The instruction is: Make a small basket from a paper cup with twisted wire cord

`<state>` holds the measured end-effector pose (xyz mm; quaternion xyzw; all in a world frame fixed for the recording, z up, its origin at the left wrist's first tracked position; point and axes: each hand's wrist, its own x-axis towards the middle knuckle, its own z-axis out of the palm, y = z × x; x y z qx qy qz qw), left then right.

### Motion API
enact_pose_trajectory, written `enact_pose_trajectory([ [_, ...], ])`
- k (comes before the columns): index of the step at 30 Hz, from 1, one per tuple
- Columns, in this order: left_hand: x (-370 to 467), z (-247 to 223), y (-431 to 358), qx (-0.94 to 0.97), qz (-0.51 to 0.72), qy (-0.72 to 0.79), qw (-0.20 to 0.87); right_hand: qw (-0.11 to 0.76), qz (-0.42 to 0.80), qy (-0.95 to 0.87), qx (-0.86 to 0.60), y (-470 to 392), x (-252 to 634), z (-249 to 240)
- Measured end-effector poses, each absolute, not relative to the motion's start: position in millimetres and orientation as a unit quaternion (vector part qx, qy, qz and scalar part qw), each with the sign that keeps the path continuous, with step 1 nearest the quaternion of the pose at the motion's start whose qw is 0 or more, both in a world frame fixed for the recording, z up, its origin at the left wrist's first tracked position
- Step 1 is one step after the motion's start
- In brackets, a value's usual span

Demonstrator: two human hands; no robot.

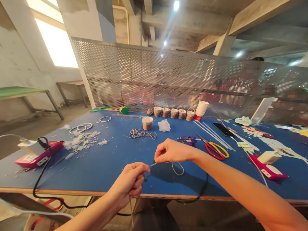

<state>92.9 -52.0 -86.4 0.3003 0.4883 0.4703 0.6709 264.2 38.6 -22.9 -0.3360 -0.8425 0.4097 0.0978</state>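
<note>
Above the near edge of the table, my left hand (pixel 133 179) is closed on a thin beige cord (pixel 178 170). One length of it hangs below that hand. My right hand (pixel 172 150) pinches the same cord a short way off, up and to the right, and a short stretch runs between the fingertips. From the right hand a loop of cord trails over the blue table (pixel 115 170). Beyond the hands lies a loose coil of cord (pixel 139 133) beside a paper cup (pixel 147 123) with a brown wrapped lower part. White sheets (pixel 164 125) lie close by.
Scissors (pixel 216 150), a purple glue gun (pixel 187 140), white sticks (pixel 214 134) and a phone (pixel 222 129) lie right. Several wrapped cups (pixel 174 113) and stacked cups (pixel 201 110) line the perforated screen (pixel 144 77). Pink power strips (pixel 40 155) and white scraps (pixel 83 141) occupy the sides.
</note>
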Motion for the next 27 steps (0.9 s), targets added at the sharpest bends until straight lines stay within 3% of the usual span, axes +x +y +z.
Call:
enact_pose_trajectory([
  [7, 98, -90, -54, 0.223, 0.568, 0.471, 0.638, 0.215, 0.144, -0.903, -0.344, 6, 252, -35],
  [10, 99, -95, -54, 0.197, 0.581, 0.444, 0.653, 0.290, 0.206, -0.863, -0.360, 0, 253, -47],
  [13, 100, -99, -55, 0.188, 0.583, 0.422, 0.668, 0.319, 0.370, -0.780, -0.391, 1, 254, -56],
  [19, 97, -100, -59, 0.223, 0.544, 0.399, 0.703, 0.258, 0.588, -0.665, -0.382, 18, 255, -58],
  [23, 93, -95, -59, 0.260, 0.488, 0.427, 0.716, 0.144, 0.580, -0.733, -0.325, 38, 262, -47],
  [27, 92, -92, -57, 0.287, 0.465, 0.474, 0.691, 0.053, 0.487, -0.811, -0.321, 50, 259, -31],
])
